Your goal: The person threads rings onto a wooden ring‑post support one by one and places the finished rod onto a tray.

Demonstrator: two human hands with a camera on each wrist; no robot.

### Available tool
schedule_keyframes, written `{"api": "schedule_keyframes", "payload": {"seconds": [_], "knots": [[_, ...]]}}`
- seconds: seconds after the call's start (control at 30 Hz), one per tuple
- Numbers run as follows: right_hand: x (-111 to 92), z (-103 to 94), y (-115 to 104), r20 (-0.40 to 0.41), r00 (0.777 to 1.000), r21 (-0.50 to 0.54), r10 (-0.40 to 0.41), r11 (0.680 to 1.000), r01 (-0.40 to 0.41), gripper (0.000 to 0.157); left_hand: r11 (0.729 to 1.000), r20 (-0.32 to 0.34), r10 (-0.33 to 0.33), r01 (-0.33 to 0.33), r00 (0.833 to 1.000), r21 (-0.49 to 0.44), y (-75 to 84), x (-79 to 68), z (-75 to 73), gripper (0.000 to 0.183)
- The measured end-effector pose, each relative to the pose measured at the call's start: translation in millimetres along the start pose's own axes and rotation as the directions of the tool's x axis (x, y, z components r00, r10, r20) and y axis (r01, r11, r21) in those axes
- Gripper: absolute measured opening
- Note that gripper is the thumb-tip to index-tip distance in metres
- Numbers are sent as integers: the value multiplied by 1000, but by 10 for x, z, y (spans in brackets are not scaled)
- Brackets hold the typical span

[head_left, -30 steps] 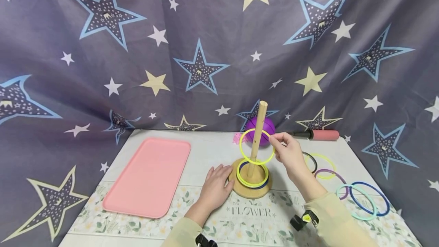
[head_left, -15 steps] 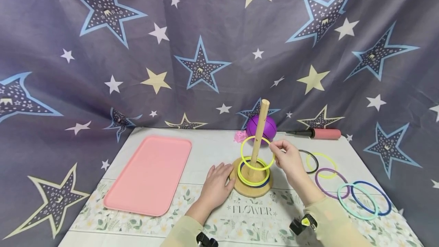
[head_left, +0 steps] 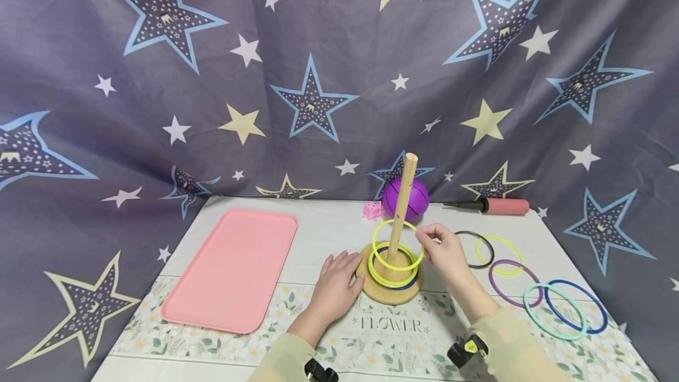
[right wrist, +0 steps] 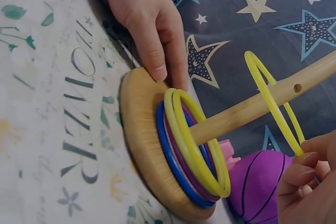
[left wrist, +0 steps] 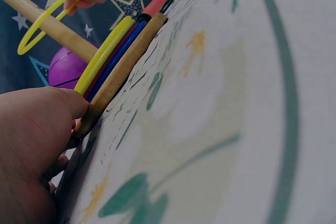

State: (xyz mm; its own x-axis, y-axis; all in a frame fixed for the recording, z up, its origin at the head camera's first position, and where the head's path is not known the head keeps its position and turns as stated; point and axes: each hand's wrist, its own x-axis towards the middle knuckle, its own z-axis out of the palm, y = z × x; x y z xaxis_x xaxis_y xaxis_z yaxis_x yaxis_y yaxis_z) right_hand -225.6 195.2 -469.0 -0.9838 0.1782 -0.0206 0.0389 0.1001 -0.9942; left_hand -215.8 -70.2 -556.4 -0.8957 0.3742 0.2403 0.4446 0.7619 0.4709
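A wooden post stands on a round wooden base. Yellow rings, a purple ring and a blue ring lie around its foot. My right hand pinches another yellow ring at its right side, between thumb and fingers. That ring circles the post, tilted, just above the stack. My left hand lies on the table at the base's left edge, fingers extended. In the right wrist view its thumb touches the base's rim.
A pink tray lies at left. Behind the post are a purple ball and a small pink toy. A pump lies at the back right. Loose black, yellow, purple, mint and blue rings lie at right.
My right hand has come down along the post, lowering the yellow ring from mid-height to just above the stacked rings. The left hand has stayed at the base.
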Motion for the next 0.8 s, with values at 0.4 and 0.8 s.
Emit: {"api": "schedule_keyframes", "payload": {"seconds": [0.4,0.8], "knots": [[14,31,174,19,999,-25,39,999,-38,18,1000,-3,2,-2,1000,-3,9,-4,-2,53],[9,62,274,17,997,-67,78,995,-76,20,1000,8,-12,12,1000,-10,35,-3,-29,53]]}}
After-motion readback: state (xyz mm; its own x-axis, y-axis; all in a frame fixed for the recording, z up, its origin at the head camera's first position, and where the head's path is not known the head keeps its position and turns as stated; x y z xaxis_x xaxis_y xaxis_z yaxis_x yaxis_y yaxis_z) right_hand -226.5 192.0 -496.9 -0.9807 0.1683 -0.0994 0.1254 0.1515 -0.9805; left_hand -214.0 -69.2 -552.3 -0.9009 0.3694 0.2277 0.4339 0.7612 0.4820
